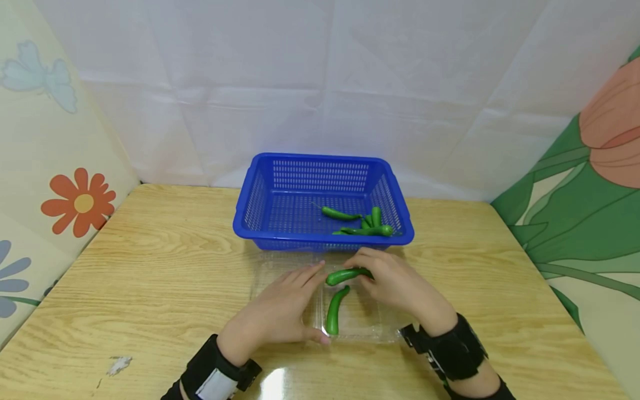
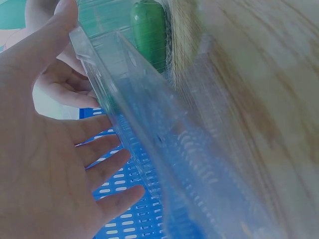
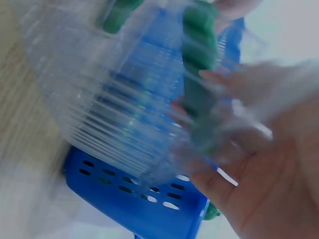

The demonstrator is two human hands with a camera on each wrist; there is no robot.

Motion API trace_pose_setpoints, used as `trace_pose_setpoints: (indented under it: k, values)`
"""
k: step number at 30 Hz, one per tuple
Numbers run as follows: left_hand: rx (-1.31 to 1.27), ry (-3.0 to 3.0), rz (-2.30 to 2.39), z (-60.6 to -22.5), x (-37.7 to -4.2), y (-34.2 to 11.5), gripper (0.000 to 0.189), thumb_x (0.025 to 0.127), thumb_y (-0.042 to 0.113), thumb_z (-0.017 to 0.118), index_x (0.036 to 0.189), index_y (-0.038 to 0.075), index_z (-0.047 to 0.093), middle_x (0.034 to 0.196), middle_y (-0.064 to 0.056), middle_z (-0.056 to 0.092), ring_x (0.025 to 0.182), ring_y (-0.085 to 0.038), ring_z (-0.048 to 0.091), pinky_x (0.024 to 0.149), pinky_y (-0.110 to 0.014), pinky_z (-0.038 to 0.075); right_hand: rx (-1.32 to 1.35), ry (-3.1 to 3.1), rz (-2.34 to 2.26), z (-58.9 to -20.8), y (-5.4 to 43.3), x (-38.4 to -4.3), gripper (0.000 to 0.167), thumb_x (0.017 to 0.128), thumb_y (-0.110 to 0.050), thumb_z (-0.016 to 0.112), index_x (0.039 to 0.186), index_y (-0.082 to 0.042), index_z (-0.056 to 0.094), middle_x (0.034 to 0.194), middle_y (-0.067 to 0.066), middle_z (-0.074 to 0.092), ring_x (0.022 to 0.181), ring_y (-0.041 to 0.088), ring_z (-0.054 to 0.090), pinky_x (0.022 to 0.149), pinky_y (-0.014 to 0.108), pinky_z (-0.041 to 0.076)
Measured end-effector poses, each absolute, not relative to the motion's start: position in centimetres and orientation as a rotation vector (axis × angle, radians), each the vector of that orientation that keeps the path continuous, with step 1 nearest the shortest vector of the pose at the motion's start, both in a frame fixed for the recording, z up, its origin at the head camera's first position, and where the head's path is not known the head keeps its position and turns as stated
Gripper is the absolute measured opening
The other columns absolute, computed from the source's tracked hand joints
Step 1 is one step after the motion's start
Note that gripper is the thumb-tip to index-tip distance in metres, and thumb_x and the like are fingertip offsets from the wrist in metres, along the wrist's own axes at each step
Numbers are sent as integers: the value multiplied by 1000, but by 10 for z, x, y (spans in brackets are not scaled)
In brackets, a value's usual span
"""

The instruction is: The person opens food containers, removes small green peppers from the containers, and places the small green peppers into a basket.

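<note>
A clear plastic clamshell box [image 1: 362, 328] lies unfolded on the table, in front of the basket. One curved green chili pepper [image 1: 335, 314] lies in its right half. Above that half my right hand [image 1: 395, 282] pinches a second green chili pepper [image 1: 345, 276] between thumb and fingers; the right wrist view is blurred, but the held pepper [image 3: 198, 55] shows there. My left hand [image 1: 280, 308] spans the middle of the box with fingers extended. In the left wrist view its thumb [image 2: 65, 15] touches the plastic edge, and its fingers [image 2: 112, 162] are spread beside the wall.
A blue perforated basket [image 1: 320, 238] stands behind the box, with several green chili peppers [image 1: 376, 230] at its right front. The wooden table [image 1: 165, 278] bears a pale worn patch [image 1: 119, 365] at front left. A white cloth [image 1: 320, 83] hangs behind.
</note>
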State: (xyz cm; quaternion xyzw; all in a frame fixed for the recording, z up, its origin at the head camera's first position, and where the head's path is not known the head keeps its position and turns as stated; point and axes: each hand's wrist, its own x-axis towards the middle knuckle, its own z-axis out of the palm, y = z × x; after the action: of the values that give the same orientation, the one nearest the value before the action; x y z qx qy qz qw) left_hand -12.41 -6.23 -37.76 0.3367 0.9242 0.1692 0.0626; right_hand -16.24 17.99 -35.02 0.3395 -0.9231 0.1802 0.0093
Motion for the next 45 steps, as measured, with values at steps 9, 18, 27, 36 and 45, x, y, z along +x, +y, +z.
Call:
trace_pose_setpoints:
  k: [9, 18, 27, 36, 45]
  values:
    - [1031, 2799, 507, -378, -124, -63, 114, 71, 68, 75, 155, 6, 30, 163, -12, 21, 146, -32, 27, 119, -48, 25, 1049, -2823, 532, -340, 182, -158, 26, 85, 4, 73, 107, -10, 74, 98, -3, 68, 91, 14, 65, 81, 35, 58]
    - [1035, 2804, 495, -378, -124, -62, 113, 71, 68, 75, 153, 3, 33, 163, -12, 21, 146, -32, 27, 118, -48, 26, 1088, -2729, 533, -330, 186, -154, 29, 84, 8, 72, 109, -7, 73, 103, 3, 70, 96, 20, 66, 83, 38, 58]
    - [1038, 2811, 481, -378, -124, -62, 112, 71, 69, 74, 152, 2, 34, 163, -12, 22, 146, -32, 27, 118, -47, 26, 1092, -2602, 517, -325, 191, -155, 30, 82, 7, 75, 109, -5, 73, 104, 7, 71, 94, 22, 67, 80, 39, 59]
    - [1036, 2811, 479, -379, -124, -62, 112, 72, 69, 74, 153, 2, 34, 162, -12, 22, 146, -32, 28, 118, -48, 27, 1077, -2381, 526, -325, 195, -159, 32, 78, 10, 77, 106, -4, 73, 103, 8, 70, 95, 25, 67, 79, 39, 59]
    - [1029, 2809, 477, -380, -124, -62, 113, 71, 69, 74, 153, 3, 33, 163, -12, 21, 146, -32, 27, 118, -48, 26, 1001, -2344, 525, -327, 191, -160, 30, 78, 11, 77, 104, -2, 73, 103, 10, 70, 93, 26, 68, 78, 38, 60]
